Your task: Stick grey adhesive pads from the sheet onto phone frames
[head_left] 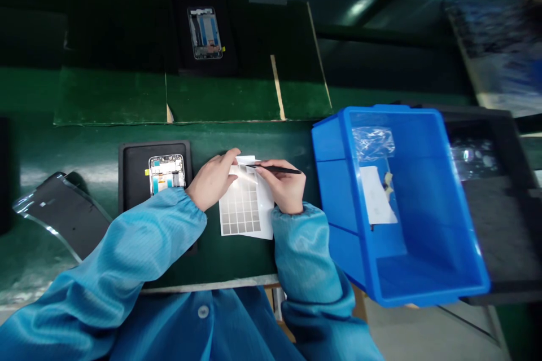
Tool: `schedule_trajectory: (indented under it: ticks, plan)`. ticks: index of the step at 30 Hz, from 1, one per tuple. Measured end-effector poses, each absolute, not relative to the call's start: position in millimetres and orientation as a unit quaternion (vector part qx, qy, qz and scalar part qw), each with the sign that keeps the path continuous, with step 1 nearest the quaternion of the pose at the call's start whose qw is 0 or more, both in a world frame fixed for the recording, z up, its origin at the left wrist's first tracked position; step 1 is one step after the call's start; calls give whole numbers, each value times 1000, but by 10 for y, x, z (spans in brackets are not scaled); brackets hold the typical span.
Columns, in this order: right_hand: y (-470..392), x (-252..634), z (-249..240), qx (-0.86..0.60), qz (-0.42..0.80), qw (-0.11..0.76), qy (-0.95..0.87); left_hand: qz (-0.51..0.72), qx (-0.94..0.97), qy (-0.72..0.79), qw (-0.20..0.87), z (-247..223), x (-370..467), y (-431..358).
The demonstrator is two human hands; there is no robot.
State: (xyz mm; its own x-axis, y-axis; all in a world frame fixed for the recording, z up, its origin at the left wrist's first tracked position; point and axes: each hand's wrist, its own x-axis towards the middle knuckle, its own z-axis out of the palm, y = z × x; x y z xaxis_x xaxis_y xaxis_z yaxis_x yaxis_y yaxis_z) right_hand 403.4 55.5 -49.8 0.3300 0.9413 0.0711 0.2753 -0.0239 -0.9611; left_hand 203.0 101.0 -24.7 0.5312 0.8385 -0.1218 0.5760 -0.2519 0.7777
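Observation:
A sheet of small grey square stickers (240,211) lies over a white backing sheet (266,214) on the green bench. My left hand (213,180) grips the sticker sheet near its top edge, thumb and forefinger bent over it. Black tweezers (282,169) are pinched in my right hand (288,187), their tips pointing left onto the top rows of stickers. Whether a sticker sits between the tips is too small to tell. Left of my hands, an opened phone (167,172) rests in a black tray (133,180), partly covered by my left sleeve.
A blue bin (339,180) with a white paper (376,194) and clear plastic inside stands at the right. Black film (68,214) with shiny edges lies at the left. Another opened phone (206,32) lies on a black tray (228,51) upon the raised green shelf (220,98).

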Motion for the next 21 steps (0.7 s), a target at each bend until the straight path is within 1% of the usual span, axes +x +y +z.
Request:
schedule_trajectory:
  ticks: [5, 8, 11, 15, 18, 21]
  plan:
    - [529, 4033, -455, -636, 334, 522, -460, 156, 781, 452, 402, -271, 2029, 1025]
    - [485, 4040, -394, -637, 318, 533, -457, 147, 788, 451, 392, -219, 2063, 1023]
    - [418, 4041, -307, -640, 294, 559, -437, 133, 799, 452, 375, -28, 2064, 926]
    - [275, 3967, -172, -624, 288, 610, -395, 145, 804, 458, 351, 378, 1859, 578]
    - [134, 3766, -57, -623, 315, 604, -384, 196, 763, 470, 398, 559, 1519, 251]
    - [28, 3408, 76, -623, 366, 566, -397, 256, 665, 533, 457, 509, 1131, 27]
